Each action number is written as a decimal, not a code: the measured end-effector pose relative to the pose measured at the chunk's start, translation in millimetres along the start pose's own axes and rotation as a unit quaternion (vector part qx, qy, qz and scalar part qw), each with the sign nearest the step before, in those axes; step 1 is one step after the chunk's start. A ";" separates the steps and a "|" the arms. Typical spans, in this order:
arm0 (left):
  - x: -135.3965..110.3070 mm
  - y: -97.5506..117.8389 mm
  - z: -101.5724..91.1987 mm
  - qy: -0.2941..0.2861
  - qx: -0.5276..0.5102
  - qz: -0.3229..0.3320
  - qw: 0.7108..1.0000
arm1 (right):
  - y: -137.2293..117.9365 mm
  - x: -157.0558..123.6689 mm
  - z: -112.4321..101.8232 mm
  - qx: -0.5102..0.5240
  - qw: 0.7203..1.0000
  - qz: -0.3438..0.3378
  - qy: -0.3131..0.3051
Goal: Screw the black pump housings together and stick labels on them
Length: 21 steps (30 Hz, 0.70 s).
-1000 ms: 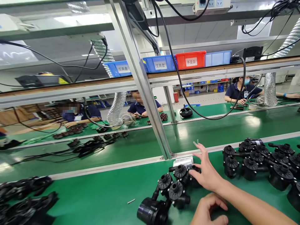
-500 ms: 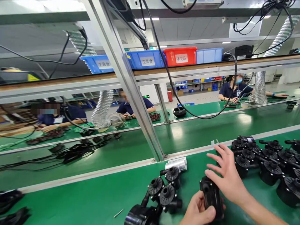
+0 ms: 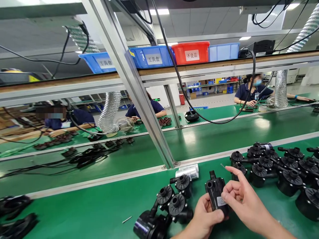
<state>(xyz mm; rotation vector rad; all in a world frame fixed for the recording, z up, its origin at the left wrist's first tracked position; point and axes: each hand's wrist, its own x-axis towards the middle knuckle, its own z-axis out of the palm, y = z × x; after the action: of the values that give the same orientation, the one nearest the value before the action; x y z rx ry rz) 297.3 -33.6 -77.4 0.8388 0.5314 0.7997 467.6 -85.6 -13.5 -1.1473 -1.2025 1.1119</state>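
Note:
My left hand (image 3: 208, 214) is closed around a small black pump (image 3: 214, 189), held tilted above the green bench with its spout upward. On the pump's side is a small white label (image 3: 220, 201). My right hand (image 3: 245, 199) touches the label's edge with the thumb; its index finger is stretched out and the other fingers are loosely bent. A thin, pale sliver (image 3: 222, 165) shows by that index fingertip; whether it is stuck there I cannot tell. Several similar pumps (image 3: 177, 205) stand left of my hands, one lying on its side (image 3: 149, 227).
Many black pumps (image 3: 290, 177) crowd the right of the bench. A shiny clear-silver roll (image 3: 186, 171) lies by the metal post (image 3: 139, 99). A small metal pin (image 3: 127, 219) and black coiled parts (image 3: 17, 215) are at left. Co-workers (image 3: 147, 108) sit across the line.
My right hand has come down from beside the pump onto its side, its spread fingers now partly bent. The pump has turned and risen slightly, and its white label now shows.

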 end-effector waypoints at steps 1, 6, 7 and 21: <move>-0.2 -0.4 -0.4 0.003 0.002 -0.001 1.000 | 0.2 -0.3 0.2 -0.005 1.000 0.000 0.003; -0.1 1.4 -0.2 0.011 0.011 0.000 1.000 | -0.2 -1.6 0.9 -0.029 0.999 -0.002 0.019; 0.0 1.9 0.2 0.009 0.013 0.002 1.000 | -0.7 -1.8 1.5 -0.036 0.999 -0.003 0.020; 0.1 0.1 -2.0 -0.028 0.013 0.015 0.999 | 9.1 -3.3 -15.3 -0.376 0.895 -0.225 0.085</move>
<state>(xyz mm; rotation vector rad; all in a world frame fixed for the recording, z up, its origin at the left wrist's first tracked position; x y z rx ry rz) 296.0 -32.6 -78.5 0.8931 0.4814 0.7953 482.5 -88.7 -23.2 -1.3875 -1.7094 0.1612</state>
